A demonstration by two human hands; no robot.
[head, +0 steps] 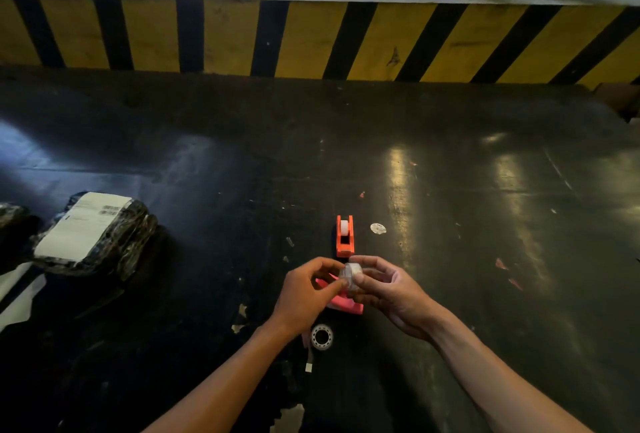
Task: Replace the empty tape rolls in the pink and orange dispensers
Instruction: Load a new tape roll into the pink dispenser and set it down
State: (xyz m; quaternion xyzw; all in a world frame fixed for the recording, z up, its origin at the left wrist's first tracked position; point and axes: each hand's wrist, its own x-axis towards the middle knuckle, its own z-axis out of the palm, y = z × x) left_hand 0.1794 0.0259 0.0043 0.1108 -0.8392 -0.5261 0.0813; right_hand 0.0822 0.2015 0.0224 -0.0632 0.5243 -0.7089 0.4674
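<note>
Honestly, both hands [304, 294] [391, 288] pinch the clear roll [350, 275]; find its end, then seat it in the pink dispenser [341, 302] at 6 o'clock

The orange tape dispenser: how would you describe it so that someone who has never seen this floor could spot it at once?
Start at the yellow-and-black striped barrier and come down the dark floor toward the person's hands. Just beyond them stands the orange tape dispenser, lengthwise, with a white roll in its far end. The pink dispenser lies nearer, partly under the hands; a loose tape roll lies nearer still.
</note>
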